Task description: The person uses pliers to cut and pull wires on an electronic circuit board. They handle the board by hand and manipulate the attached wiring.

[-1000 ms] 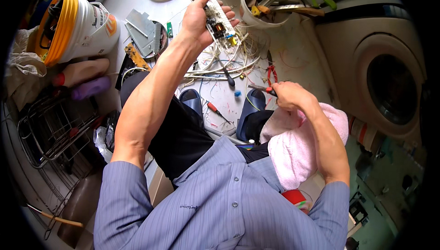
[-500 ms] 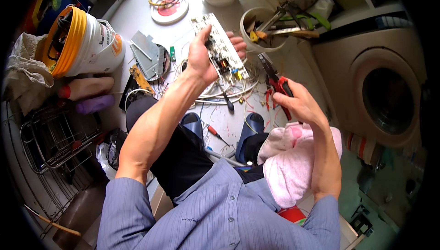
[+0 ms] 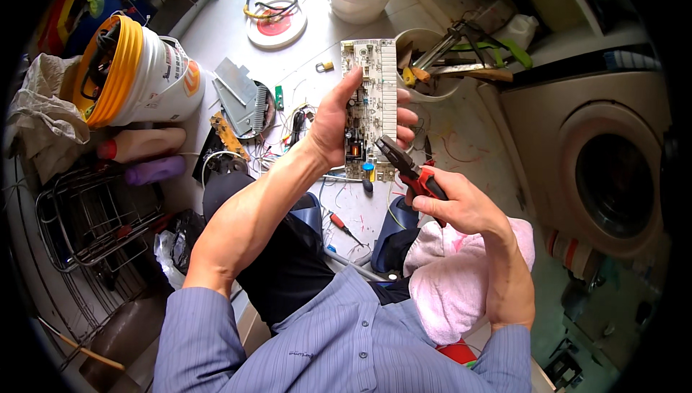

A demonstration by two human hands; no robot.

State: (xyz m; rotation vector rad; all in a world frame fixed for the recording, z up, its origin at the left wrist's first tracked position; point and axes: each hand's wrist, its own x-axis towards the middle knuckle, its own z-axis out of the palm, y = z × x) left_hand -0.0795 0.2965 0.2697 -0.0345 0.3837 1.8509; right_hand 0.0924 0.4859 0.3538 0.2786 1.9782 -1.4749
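Observation:
My left hand grips a long white circuit board, thumb over its face and fingertips showing past the right edge. Electronic parts cover the left side of the board, and a coil and a blue component sit near its lower end. In my right hand is a pair of red-and-black pliers. Their metal jaws overlap the board's lower right part in this view; whether they touch it I cannot tell. Behind the board, loose wires and a screwdriver with a red handle lie on the floor.
At the left stands a white-and-yellow bucket beside metal plates. Two tubs stand at the back, one holding tools. On the right is a washing machine. A pink towel lies over my right leg, above blue slippers.
The circuit board has turned more upright and shifted right and slightly down. My right hand has brought the pliers left and down, up to the board's lower end.

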